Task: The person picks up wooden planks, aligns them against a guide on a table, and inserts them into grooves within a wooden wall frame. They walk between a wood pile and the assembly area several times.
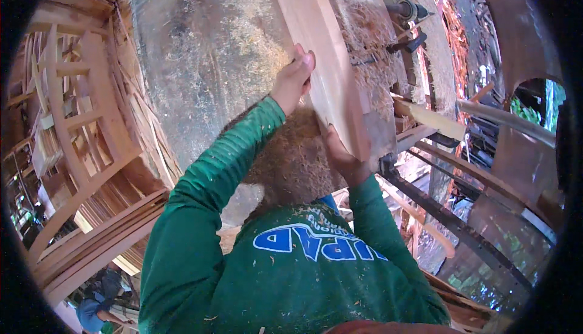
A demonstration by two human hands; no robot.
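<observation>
A long, smooth, pale wooden board (325, 67) runs away from me across the worktable (206, 48), which is strewn with sawdust. Its thick right edge faces up and shows a long, straight side. My left hand (296, 79) is closed against the board's left edge, midway along the visible length, fingertips pressed to the wood. Around the near end, my right hand (345, 156) grips from below and the left. The right thumb shows on the side, while the other fingers are hidden beneath the board. Both arms wear green sleeves.
Right of the table sits a metal spindle with a chuck (410, 10), shavings heaped around it. Wooden and metal bars (455, 218) stick out below it. At left lean wooden frames (76, 91) and stacked planks (103, 237). Another person (91, 313) is at the lower left.
</observation>
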